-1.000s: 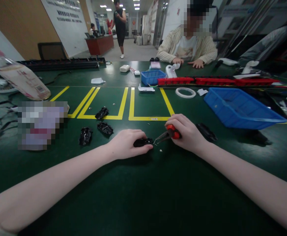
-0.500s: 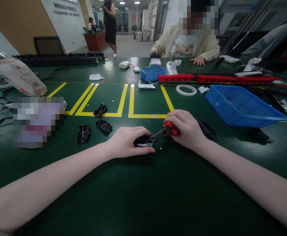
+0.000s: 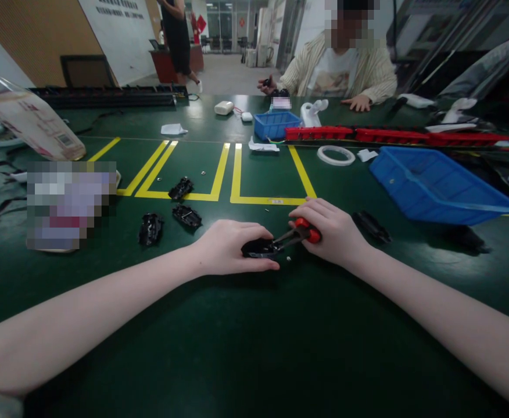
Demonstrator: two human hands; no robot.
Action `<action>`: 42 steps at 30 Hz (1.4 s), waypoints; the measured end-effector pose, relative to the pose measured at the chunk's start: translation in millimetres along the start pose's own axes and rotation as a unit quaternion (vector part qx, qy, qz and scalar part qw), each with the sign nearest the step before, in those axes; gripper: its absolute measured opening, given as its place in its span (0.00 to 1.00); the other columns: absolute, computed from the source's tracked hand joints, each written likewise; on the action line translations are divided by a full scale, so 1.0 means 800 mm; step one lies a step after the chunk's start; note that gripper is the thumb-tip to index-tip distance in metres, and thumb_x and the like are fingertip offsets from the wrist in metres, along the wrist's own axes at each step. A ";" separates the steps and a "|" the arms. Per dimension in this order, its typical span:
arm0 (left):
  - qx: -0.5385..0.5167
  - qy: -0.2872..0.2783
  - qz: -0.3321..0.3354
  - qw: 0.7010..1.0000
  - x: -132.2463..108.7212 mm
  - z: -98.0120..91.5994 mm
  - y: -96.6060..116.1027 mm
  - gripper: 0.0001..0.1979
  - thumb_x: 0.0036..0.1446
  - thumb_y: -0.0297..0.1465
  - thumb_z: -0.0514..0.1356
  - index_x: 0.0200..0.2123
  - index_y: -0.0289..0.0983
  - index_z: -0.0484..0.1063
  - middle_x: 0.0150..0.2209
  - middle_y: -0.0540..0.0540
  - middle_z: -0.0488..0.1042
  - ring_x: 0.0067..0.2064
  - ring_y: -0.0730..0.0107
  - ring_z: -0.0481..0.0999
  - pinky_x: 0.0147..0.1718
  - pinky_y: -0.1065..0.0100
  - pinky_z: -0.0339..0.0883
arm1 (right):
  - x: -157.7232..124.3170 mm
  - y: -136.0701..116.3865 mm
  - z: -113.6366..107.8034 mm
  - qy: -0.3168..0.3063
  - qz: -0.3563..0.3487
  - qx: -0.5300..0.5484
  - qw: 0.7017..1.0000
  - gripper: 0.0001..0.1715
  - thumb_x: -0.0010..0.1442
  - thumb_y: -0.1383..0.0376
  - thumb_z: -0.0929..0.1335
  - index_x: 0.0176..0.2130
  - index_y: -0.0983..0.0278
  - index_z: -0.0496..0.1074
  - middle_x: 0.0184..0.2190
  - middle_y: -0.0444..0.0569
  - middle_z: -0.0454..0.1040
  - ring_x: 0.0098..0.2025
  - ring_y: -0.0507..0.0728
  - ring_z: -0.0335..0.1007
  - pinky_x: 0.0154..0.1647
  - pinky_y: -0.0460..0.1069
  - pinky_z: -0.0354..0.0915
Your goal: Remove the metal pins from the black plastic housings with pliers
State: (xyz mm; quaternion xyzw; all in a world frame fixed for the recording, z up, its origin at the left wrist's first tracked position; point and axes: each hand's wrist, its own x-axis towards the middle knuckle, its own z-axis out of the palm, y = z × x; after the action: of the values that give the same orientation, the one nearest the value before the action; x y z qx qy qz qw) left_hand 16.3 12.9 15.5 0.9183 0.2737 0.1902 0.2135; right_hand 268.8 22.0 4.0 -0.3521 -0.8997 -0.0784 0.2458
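My left hand [image 3: 228, 247] is closed round a small black plastic part [image 3: 258, 248] and presses it on the green table [image 3: 246, 337]. My right hand [image 3: 329, 232] grips red-handled pliers [image 3: 298, 233]; their metal jaws reach into the right end of the black part. A tiny pale piece [image 3: 288, 259] lies on the table just below the jaws. Three similar black parts [image 3: 186, 215] lie to the left of my left hand, and another black part [image 3: 371, 225] lies right of my right hand.
A large blue bin [image 3: 433, 186] stands at the right, a small blue bin [image 3: 274, 125] and red rails [image 3: 389, 136] further back. Yellow tape lines [image 3: 232, 174] mark the table. A white tape ring [image 3: 335, 155] lies nearby. A person in a striped shirt [image 3: 346, 72] sits across.
The pliers' jaws moved from beside the black part into its right end. My view shifted slightly. A person walking in the background came closer.
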 end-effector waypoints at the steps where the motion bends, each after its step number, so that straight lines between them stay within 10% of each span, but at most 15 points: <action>1: 0.001 0.005 0.003 1.000 0.000 0.000 0.000 0.20 0.59 0.47 0.60 0.44 0.37 0.73 0.36 0.48 0.77 0.33 0.70 0.75 0.29 0.71 0.63 | 0.000 0.000 0.000 -0.005 0.002 -0.003 1.000 0.16 0.52 0.71 0.67 0.43 0.63 0.69 0.39 0.54 0.76 0.42 0.63 0.72 0.45 0.59 0.71; 31: 0.085 0.046 0.030 0.995 -0.005 0.006 -0.001 0.23 0.59 0.50 0.58 0.44 0.36 0.74 0.35 0.48 0.78 0.31 0.70 0.75 0.32 0.68 0.63 | 0.002 0.000 -0.003 -0.028 -0.020 -0.108 0.994 0.04 0.58 0.67 0.65 0.31 0.63 0.68 0.29 0.52 0.71 0.33 0.60 0.65 0.34 0.54 0.63; 42: -0.049 -0.053 0.002 0.997 -0.001 -0.005 -0.002 0.20 0.60 0.47 0.59 0.43 0.36 0.74 0.35 0.47 0.76 0.33 0.70 0.74 0.29 0.72 0.61 | 0.001 -0.001 -0.004 -0.030 -0.026 -0.101 0.994 0.05 0.59 0.69 0.64 0.30 0.62 0.67 0.29 0.52 0.71 0.33 0.59 0.65 0.35 0.54 0.62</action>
State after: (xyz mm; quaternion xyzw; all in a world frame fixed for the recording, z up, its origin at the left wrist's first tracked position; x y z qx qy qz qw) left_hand 13.4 15.3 17.9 0.9160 0.2508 0.1547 0.2723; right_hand 269.0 21.4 7.0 -0.3541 -0.9029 -0.1646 0.1799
